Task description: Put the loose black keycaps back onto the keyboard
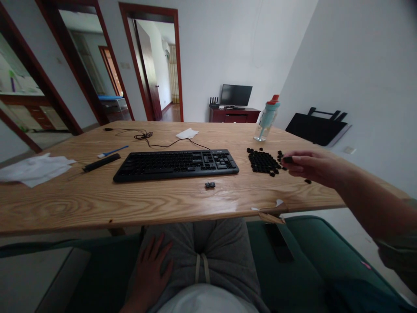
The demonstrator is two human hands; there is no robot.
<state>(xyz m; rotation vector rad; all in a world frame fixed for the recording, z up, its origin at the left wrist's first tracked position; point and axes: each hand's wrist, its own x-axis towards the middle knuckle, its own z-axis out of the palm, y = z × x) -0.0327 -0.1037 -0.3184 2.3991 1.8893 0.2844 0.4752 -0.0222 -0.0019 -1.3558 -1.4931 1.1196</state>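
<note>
My right hand (304,164) is raised at the right side of the table, pinching a black keycap (288,160) between thumb and fingers. Just left of it lies a patch of black keycaps (263,162) set close together, with several loose ones around its edges. A black keyboard (176,165) rests flat in the middle of the table, and some of its key places look bare. Two keycaps (210,185) sit side by side in front of it. Down on my thigh, my left hand (153,271) lies flat, fingers spread, holding nothing.
Left of the keyboard are a dark strip (101,162), a blue-handled brush (113,151) and crumpled white tissue (35,168). The coiled cable (143,135) runs behind. A water bottle (267,118) stands at the back right. A phone (279,242) lies on the green seat.
</note>
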